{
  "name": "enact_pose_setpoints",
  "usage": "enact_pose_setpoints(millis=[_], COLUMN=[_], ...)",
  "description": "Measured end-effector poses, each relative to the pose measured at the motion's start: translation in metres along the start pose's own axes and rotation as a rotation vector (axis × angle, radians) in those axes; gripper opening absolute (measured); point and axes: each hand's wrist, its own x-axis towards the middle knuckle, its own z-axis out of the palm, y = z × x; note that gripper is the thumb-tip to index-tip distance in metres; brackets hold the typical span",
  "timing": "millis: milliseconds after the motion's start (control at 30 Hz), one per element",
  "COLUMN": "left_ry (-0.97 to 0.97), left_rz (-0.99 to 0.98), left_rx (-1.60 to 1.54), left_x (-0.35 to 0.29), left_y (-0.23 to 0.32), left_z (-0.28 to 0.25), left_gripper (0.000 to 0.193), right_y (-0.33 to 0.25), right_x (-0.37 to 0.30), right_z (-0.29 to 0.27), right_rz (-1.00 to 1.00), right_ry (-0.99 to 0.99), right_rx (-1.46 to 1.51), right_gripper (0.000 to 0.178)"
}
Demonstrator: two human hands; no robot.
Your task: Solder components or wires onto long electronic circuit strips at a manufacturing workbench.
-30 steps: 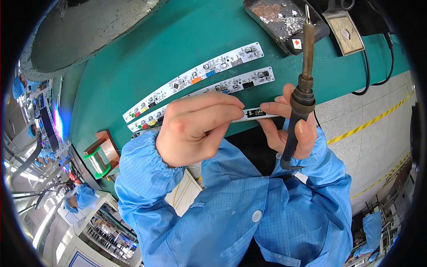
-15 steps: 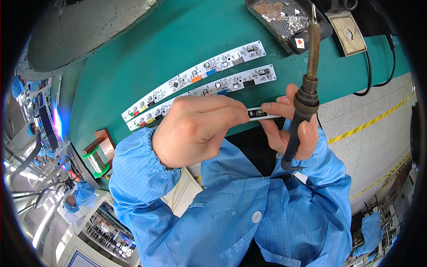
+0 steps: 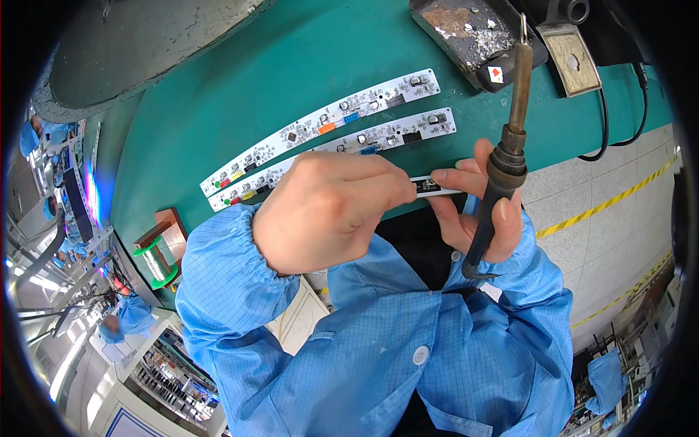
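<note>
In front of my body, a narrow white-edged circuit board (image 3: 428, 187) with a dark part on it is gripped at its left by my left hand (image 3: 328, 207), whose closed fingers cover most of it. The fingertips of my right hand (image 3: 505, 231) pinch the board's right end. That same hand also holds a soldering iron (image 3: 507, 160), its metal tip pointing up and away from the board. Just beyond my left hand lie two curved white circuit boards, an upper one (image 3: 271, 151) and a lower one (image 3: 384, 136), both carrying coloured connectors; my left hand hides part of the lower one.
A black tray (image 3: 486, 73) with solder scraps stands at the far right, beside an iron stand with a sponge (image 3: 571, 60) and black cables. A solder wire spool (image 3: 155, 264) sits at the left on the green mat (image 3: 306, 51). A large grey fixture (image 3: 138, 51) fills the upper left.
My left hand has shifted slightly right along the held board, and less of the board shows between my hands. The soldering iron stays in my right hand, moved slightly.
</note>
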Motion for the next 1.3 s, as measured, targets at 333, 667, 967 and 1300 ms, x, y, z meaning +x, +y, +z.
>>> enact_pose_setpoints(millis=[333,667,967,1300], left_ry=[0.107,0.143,0.219,0.348], left_rz=[0.008,0.033,0.068,0.093], left_rx=[0.030,-0.034,-0.018,-0.032], left_x=[-0.001,-0.007,-0.009,-0.017], left_y=[-0.001,-0.008,-0.011,-0.016], left_z=[0.004,0.008,0.013,0.025], left_gripper=[0.023,0.025,0.024,0.025], right_y=[-0.003,-0.002,-0.001,-0.003], right_x=[0.000,0.001,0.000,0.001], right_z=[-0.002,-0.002,0.000,0.000], right_rz=[0.053,0.044,0.031,0.039], right_ry=[-0.033,-0.024,0.006,0.003], right_rx=[-0.024,-0.017,-0.014,-0.018], right_gripper=[0.102,0.103,0.102,0.102])
